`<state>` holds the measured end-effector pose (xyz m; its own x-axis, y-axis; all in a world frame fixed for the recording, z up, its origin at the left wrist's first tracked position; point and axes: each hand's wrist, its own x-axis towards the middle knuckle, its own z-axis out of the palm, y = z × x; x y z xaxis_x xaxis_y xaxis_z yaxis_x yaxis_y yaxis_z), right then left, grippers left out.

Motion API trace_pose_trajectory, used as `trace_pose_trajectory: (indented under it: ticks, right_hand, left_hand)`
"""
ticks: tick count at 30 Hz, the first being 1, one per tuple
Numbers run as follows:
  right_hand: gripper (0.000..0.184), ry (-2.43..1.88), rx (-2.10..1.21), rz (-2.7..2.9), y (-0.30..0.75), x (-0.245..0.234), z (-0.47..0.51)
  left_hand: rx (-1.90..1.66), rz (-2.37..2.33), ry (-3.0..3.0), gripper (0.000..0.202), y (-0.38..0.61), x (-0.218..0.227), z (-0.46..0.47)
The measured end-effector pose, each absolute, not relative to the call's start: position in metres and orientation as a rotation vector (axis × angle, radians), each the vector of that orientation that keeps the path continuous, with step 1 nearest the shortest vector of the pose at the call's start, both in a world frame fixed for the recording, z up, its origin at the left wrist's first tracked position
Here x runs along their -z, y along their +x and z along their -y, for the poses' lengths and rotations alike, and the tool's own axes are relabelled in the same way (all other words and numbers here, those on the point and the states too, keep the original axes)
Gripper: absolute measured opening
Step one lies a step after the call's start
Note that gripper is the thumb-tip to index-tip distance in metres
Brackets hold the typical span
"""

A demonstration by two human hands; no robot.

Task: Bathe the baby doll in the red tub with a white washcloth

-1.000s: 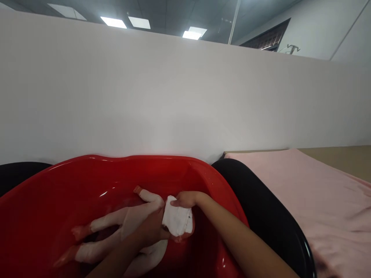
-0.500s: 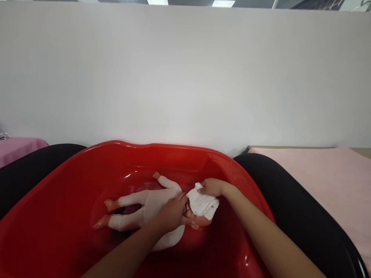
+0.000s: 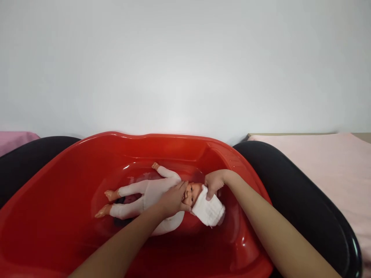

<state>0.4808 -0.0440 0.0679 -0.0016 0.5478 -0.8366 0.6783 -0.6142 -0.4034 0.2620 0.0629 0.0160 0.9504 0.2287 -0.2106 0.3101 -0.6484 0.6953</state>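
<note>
A baby doll (image 3: 158, 192) with a white cloth body and white limbs lies on its back in a red baby bathtub (image 3: 58, 181), its bare feet to the left and its head to the right. Fingers and thumb of my left hand (image 3: 174, 199) grip the doll at the chin and neck, covering part of its lower face. My right hand (image 3: 216, 183) pinches a folded white cloth (image 3: 209, 210) between thumb and fingers. That cloth lies over the crown of the doll's head, with the eyes and nose uncovered.
Black padded-looking rims (image 3: 290, 185) flank the tub. To the right is a surface with a light pink cover (image 3: 324, 166), and at the far left a pink cloth (image 3: 17, 141). A pale wall (image 3: 179, 69) rises close behind. Something dark lies under the doll's legs.
The white cloth in my right hand has moved from over the doll's upper face to the crown, baring the eyes. My left hand keeps its hold. The view has tilted slightly down.
</note>
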Motion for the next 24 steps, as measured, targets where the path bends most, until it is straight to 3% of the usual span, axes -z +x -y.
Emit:
trace_pose_trajectory:
  ticks: [3, 9, 12, 19, 24]
  right_hand:
    - [0.044, 2.092, 1.622, -1.319, 0.477, -0.070, 0.043]
    - [0.041, 2.025, 1.053, -1.576, 0.475, -0.077, 0.035]
    - [0.039, 1.895, 1.128, -1.573, 0.467, -0.072, 0.032]
    - [0.038, 1.789, 1.722, -1.219, 0.429, -0.065, 0.034]
    - [0.036, 1.860, 1.488, -1.560, 0.398, -0.062, 0.031]
  left_hand:
    - [0.139, -0.386, 2.309, 0.105, 0.262, -0.011, -0.064]
    - [0.044, -0.333, 2.345, 0.095, 0.260, -0.007, -0.063]
    - [0.018, -0.327, 2.398, 0.088, 0.259, -0.004, -0.063]
    - [0.033, -0.329, 2.434, 0.090, 0.264, 0.002, -0.067]
    - [-0.014, -0.265, 2.477, 0.082, 0.261, 0.002, -0.065]
